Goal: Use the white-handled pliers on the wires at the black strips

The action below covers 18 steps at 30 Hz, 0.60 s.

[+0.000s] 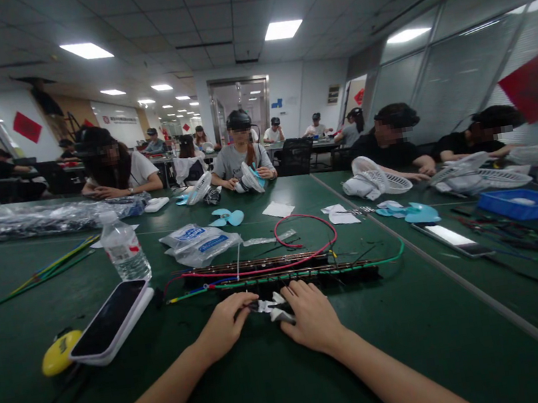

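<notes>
My left hand (224,326) and my right hand (311,313) rest close together on the green table (421,340), fingers curled around a small white and silver part (272,309) held between them. Just beyond my fingers lie long dark strips (280,274) laid side by side, with a red wire (304,236) looping over them and a green wire (383,260) running to the right. What the small part is I cannot make out.
A phone in a white case (112,319) and a yellow object (59,353) lie at the left, a water bottle (124,246) behind them. Plastic bags (199,242), blue fan blades (228,217), a second phone (449,236) and a blue tray (527,203) lie farther off. Several people work at the far end.
</notes>
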Available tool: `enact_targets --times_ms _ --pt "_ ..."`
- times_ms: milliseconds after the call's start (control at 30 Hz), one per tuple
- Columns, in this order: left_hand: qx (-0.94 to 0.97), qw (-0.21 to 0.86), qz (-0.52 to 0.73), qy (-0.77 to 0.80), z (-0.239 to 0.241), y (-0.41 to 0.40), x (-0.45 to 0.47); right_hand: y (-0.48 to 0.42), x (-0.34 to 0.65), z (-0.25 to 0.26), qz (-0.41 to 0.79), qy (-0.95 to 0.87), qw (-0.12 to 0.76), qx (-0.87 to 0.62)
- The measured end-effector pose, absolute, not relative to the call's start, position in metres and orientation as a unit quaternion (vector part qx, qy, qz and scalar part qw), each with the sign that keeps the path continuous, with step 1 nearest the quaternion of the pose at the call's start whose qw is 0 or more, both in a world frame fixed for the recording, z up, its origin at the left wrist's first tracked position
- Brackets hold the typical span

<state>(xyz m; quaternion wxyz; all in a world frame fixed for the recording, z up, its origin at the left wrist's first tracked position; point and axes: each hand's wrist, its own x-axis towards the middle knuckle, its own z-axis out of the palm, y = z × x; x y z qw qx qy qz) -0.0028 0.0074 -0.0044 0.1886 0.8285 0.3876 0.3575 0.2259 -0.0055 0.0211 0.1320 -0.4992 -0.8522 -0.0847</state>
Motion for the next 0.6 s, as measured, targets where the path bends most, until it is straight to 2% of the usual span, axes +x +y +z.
enact_targets --times_ms 600 --pt "0.825 0.193 0.365 0.387 -0.0042 0.0083 -0.0030 -0.0060 0.2256 0.0232 -0.085 -0.851 0.128 -0.502"
